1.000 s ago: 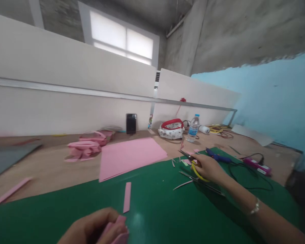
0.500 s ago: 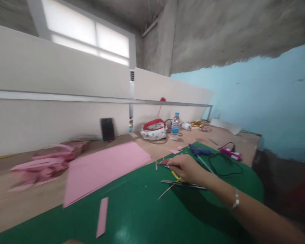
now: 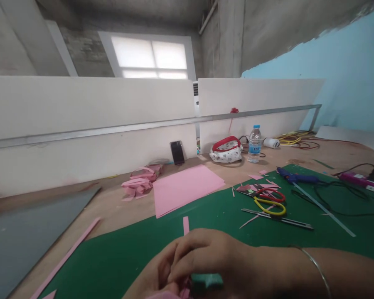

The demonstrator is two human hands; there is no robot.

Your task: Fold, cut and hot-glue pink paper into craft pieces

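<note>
Low in the view, my right hand (image 3: pixel 213 253) reaches in from the right, fingers curled and pressed against my left hand (image 3: pixel 152 270). Both hands close on a bunch of pink paper (image 3: pixel 165 295), partly hidden by the fingers and cut off at the bottom edge. Just beyond my knuckles, a pink paper strip (image 3: pixel 186 225) lies on the green cutting mat (image 3: pixel 121 253). Scissors (image 3: pixel 269 201) with red and yellow handles rest to the right among pink scraps, and a utility knife (image 3: pixel 277 219) lies below them.
Pink sheets (image 3: pixel 187 187) and crumpled pink paper (image 3: pixel 139 187) lie behind the mat. A phone (image 3: pixel 177 152), pouch (image 3: pixel 226 150) and water bottle (image 3: pixel 254 144) stand along the white panel. A blue glue gun (image 3: pixel 296 176) and a purple power strip (image 3: pixel 363 182) with cords occupy the right side.
My right hand has left the scraps beside the scissors and come back to my left hand, where pink paper now shows. The view has turned left, bringing in a grey board.
</note>
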